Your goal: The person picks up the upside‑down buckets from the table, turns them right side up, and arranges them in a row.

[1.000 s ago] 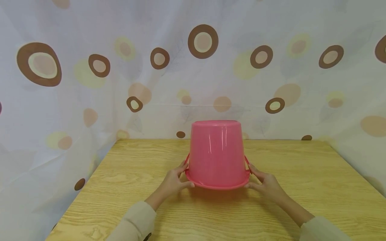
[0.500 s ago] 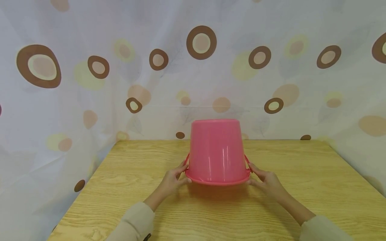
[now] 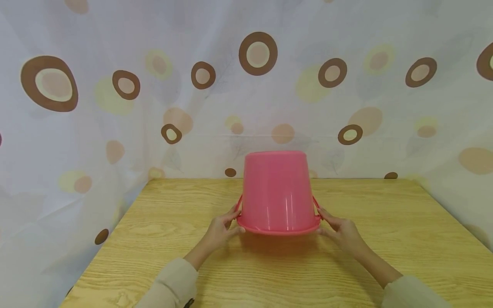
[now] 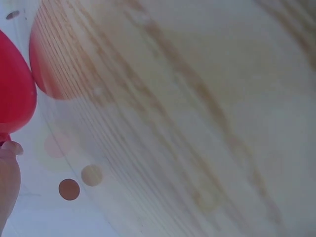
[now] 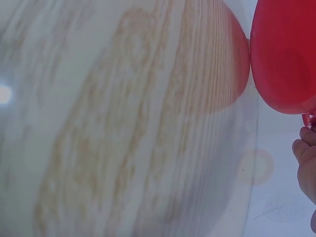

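A pink plastic bucket (image 3: 278,192) is held upside down over the wooden table, its base up and its mouth facing down. My left hand (image 3: 221,233) grips the rim on the left, thumb at the front and fingers at the thin pink handle (image 3: 239,203). On the opposite side my right hand (image 3: 344,235) holds the rim and handle end in the same manner. In the left wrist view the bucket (image 4: 15,84) shows at the left edge, meeting its red reflection. The right wrist view has the bucket (image 5: 286,54) at upper right, above my fingers (image 5: 308,140).
The light wood-grain table (image 3: 173,205) has a glossy top that mirrors the bucket. A white curtain (image 3: 215,34) with brown and yellow circles hangs behind the table and along its sides.
The bucket's near rim and base have risen slightly, and the bucket tips a little away from me. Both hands have kept their grip on the rim.
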The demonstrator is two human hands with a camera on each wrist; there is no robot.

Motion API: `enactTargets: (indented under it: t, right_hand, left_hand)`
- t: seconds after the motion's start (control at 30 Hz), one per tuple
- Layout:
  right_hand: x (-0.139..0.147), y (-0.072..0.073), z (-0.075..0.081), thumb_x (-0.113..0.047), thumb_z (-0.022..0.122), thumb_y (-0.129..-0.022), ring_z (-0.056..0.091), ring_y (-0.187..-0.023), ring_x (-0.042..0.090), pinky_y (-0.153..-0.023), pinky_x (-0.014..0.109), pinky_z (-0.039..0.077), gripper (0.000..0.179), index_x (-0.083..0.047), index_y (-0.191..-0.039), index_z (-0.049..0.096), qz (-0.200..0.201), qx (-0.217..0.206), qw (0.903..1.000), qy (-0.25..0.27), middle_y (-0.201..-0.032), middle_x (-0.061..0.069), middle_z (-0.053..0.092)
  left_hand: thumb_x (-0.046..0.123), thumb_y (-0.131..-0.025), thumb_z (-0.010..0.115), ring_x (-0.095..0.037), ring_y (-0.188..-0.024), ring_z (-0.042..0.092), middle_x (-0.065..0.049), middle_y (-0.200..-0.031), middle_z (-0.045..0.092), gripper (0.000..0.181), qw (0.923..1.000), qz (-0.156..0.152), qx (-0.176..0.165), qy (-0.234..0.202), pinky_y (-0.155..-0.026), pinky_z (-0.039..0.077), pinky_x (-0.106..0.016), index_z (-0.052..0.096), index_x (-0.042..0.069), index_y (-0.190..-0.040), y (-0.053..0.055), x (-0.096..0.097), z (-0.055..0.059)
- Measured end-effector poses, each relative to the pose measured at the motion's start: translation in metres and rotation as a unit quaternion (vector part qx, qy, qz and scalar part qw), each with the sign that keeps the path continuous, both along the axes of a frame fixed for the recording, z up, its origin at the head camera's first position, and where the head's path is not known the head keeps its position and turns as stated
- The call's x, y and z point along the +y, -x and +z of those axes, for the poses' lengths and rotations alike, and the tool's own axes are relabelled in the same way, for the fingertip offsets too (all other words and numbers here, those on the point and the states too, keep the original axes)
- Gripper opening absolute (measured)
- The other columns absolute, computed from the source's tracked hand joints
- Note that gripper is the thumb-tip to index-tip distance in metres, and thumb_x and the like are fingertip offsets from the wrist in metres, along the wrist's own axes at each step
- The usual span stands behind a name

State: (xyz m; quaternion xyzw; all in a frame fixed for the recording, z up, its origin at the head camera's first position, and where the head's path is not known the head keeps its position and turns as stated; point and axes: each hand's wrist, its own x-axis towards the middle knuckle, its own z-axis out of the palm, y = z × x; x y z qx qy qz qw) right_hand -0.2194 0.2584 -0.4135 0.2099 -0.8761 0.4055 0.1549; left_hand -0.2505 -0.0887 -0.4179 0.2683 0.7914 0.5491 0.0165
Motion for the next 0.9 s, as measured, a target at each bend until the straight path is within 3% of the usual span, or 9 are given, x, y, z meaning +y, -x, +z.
enactTargets:
  t: [0.1,0.23,0.4,0.47,0.6,0.7,0.9]
  right_hand:
    - [0.0006,0.0007,-0.0007,-0.012,0.070,-0.080,0.042,-0.113,-0.003,-0.085,0.033,0.051,0.054,0.012,-0.124,0.050,-0.009,0.006,0.9999,-0.003,-0.126,0.029,0.051]
    - [0.0012,0.0019,-0.0027,-0.011,0.069,-0.081,0.040,-0.108,-0.012,-0.082,0.016,0.049,0.050,0.011,-0.123,0.052,-0.014,0.020,0.9997,0.001,-0.123,0.028,0.053]
    - [0.0001,0.0020,-0.0041,-0.010,0.068,-0.082,0.039,-0.105,-0.017,-0.081,0.027,0.053,0.048,0.011,-0.122,0.054,-0.016,0.026,0.9995,0.006,-0.123,0.027,0.054]
    - [-0.0004,0.0016,-0.0043,-0.011,0.068,-0.082,0.041,-0.106,-0.012,-0.080,0.030,0.054,0.047,0.009,-0.123,0.054,-0.021,0.024,0.9995,0.003,-0.123,0.026,0.054]
    - [-0.0015,0.0010,-0.0042,-0.010,0.067,-0.083,0.052,-0.111,0.016,-0.079,0.009,0.047,0.046,0.008,-0.124,0.053,-0.030,0.023,0.9993,0.002,-0.124,0.024,0.054]
    - [-0.0029,0.0004,-0.0030,-0.008,0.065,-0.085,0.051,-0.108,0.036,-0.076,0.001,0.041,0.045,0.008,-0.125,0.052,-0.028,0.029,0.9991,0.014,-0.125,0.025,0.053]
    - [-0.0052,-0.0003,-0.0004,-0.005,0.064,-0.085,0.052,-0.107,0.040,-0.072,-0.001,0.041,0.042,0.007,-0.124,0.054,-0.028,0.043,0.9984,0.023,-0.125,0.025,0.053]
  left_hand:
    - [0.049,-0.074,0.061,-0.036,-0.138,0.022,-0.024,-0.148,0.025,0.087,0.9999,0.004,-0.006,-0.008,-0.105,0.032,-0.042,0.040,-0.014,-0.130,-0.0003,0.0002,0.0003]
    - [0.052,-0.072,0.061,-0.035,-0.138,0.024,-0.023,-0.147,0.027,0.089,0.9996,0.017,-0.014,-0.017,-0.105,0.032,-0.041,0.041,-0.013,-0.131,-0.0005,0.0011,0.0008]
    - [0.058,-0.070,0.059,-0.034,-0.137,0.025,-0.021,-0.147,0.029,0.092,0.9990,0.035,-0.019,-0.023,-0.104,0.034,-0.040,0.045,-0.011,-0.130,-0.0003,0.0020,0.0014]
    - [0.060,-0.070,0.059,-0.034,-0.137,0.026,-0.021,-0.146,0.031,0.093,0.9987,0.041,-0.020,-0.023,-0.104,0.034,-0.039,0.046,-0.010,-0.129,-0.0001,0.0022,0.0014]
    - [0.061,-0.070,0.059,-0.034,-0.136,0.027,-0.021,-0.145,0.033,0.093,0.9983,0.045,-0.021,-0.031,-0.103,0.034,-0.039,0.047,-0.011,-0.128,0.0006,0.0023,0.0014]
    - [0.062,-0.071,0.059,-0.035,-0.135,0.029,-0.022,-0.143,0.035,0.092,0.9980,0.048,-0.017,-0.038,-0.102,0.035,-0.039,0.048,-0.011,-0.127,0.0013,0.0025,0.0017]
    - [0.063,-0.072,0.058,-0.036,-0.134,0.031,-0.023,-0.142,0.037,0.091,0.9971,0.055,-0.014,-0.051,-0.102,0.035,-0.040,0.050,-0.010,-0.126,0.0015,0.0032,0.0030]
